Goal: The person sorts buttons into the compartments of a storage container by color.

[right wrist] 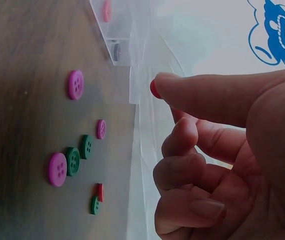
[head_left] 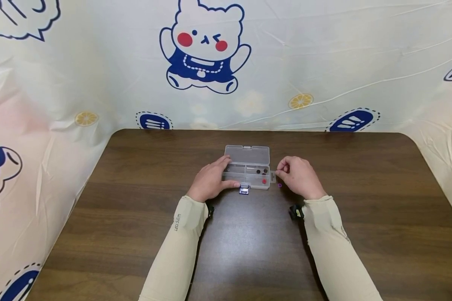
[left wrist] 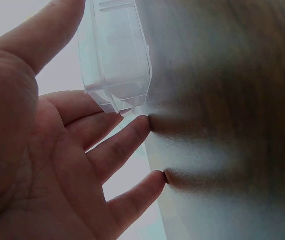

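Note:
A clear plastic compartment box point(head_left: 249, 180) lies on the table with its lid point(head_left: 247, 154) swung open to the back. My left hand point(head_left: 209, 179) rests against its left end, thumb at the front edge and fingers toward the hinge; two fingertips touch the table in the left wrist view. In the box's right compartments lie dark buttons point(head_left: 258, 171) and a red button point(head_left: 264, 181). Beyond the right end, my right hand point(head_left: 298, 175) pinches a small red button point(right wrist: 155, 89) between thumb and index finger, the other fingers curled.
Loose buttons lie on the table near my right hand, among them a magenta button point(right wrist: 75, 84), a green button point(right wrist: 72, 161) and a red button point(right wrist: 100, 192). A bluish clear latch point(head_left: 244, 190) juts from the box's front. A printed cloth point(head_left: 271, 71) hangs behind the brown table point(head_left: 135, 234).

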Tool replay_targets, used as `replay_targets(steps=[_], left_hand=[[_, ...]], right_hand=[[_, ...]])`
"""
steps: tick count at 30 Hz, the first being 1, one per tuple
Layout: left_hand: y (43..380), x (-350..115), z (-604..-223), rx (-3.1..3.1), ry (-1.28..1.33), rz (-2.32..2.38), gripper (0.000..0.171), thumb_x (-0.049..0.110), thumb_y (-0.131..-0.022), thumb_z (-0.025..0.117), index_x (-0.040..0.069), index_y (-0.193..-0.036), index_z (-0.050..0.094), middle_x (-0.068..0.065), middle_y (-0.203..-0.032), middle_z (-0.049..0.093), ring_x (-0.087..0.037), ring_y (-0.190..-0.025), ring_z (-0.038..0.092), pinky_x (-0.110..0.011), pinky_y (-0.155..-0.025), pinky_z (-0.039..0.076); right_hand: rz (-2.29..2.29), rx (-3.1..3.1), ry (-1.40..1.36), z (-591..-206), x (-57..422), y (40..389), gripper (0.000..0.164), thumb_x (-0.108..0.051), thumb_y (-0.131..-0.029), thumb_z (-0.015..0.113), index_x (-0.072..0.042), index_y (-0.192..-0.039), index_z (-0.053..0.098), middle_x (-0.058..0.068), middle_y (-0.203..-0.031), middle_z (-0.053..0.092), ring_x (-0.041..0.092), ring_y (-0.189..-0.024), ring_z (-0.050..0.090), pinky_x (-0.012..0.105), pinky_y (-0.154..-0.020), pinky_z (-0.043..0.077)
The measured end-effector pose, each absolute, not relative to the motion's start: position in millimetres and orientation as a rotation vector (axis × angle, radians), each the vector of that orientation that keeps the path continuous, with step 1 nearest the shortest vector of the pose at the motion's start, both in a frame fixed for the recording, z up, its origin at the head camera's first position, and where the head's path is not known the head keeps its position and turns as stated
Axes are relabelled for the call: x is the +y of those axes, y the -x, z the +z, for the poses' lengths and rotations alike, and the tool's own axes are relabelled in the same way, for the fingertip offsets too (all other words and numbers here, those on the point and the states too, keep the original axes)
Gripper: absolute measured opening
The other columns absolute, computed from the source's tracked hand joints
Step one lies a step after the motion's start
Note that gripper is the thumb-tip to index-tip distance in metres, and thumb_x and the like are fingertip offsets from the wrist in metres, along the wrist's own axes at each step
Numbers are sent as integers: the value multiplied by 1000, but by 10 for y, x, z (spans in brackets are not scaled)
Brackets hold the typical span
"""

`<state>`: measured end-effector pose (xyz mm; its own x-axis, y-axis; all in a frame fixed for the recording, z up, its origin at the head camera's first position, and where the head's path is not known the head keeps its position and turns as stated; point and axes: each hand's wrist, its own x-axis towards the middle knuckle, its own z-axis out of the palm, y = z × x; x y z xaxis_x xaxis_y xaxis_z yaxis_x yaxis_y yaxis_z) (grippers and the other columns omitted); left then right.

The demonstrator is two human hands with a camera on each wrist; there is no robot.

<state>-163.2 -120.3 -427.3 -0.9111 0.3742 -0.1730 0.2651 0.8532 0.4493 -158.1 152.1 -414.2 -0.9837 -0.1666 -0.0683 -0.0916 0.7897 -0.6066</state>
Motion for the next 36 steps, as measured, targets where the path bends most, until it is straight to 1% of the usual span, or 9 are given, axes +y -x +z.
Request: replay_targets(steps=[11,18,23,26,33,36], left_hand=[[1633,-1201,-4268,2781,-499,613,86,51,-89,73,4,-153,41,-11,-162,33,-29,-145,37,-52,-118,29],[1631,-1203,-4276,2785,-501,610,86,51,-89,73,3,-153,40,-11,-161,33,-28,-146,36,-51,-119,28],[1633,-1203,-4277,2785,-496,611,86,51,-88,74,4,-153,41,-10,-161,34,-28,-145,37,-51,-119,28],[1637,-1203,-4275,2787,-500,610,86,51,-88,74,4,-152,41,-10,-161,34,-28,-145,37,-51,-119,28],[1637,-1200,-4263,2782,-492,607,87,51,-88,73,5,-153,40,-10,-162,33,-30,-145,38,-50,-119,28],[1635,-1199,-4260,2778,-486,608,87,51,-88,73,5,-154,40,-10,-162,33,-31,-144,38,-50,-119,28]], right_hand=[[-953,2865,232,-4097,1472,1555,7,-12,-93,71,-7,-89,68,4,-77,58,22,-72,53,34,-66,43],[-957,2823,237,-4083,1441,1548,7,-13,-95,70,-7,-90,68,3,-72,61,19,-65,58,34,-64,44],[-947,2814,241,-4075,1420,1542,7,-13,-95,70,-7,-90,68,3,-72,61,17,-62,59,34,-63,44],[-939,2819,248,-4071,1406,1537,7,-13,-94,70,-8,-90,68,3,-72,61,18,-63,58,34,-63,44],[-908,2821,277,-4069,1363,1516,6,-12,-94,71,-8,-90,68,5,-79,58,22,-71,53,34,-65,44],[-896,2825,290,-4068,1345,1509,7,-12,-93,71,-8,-89,68,5,-80,58,22,-72,53,33,-65,44]])
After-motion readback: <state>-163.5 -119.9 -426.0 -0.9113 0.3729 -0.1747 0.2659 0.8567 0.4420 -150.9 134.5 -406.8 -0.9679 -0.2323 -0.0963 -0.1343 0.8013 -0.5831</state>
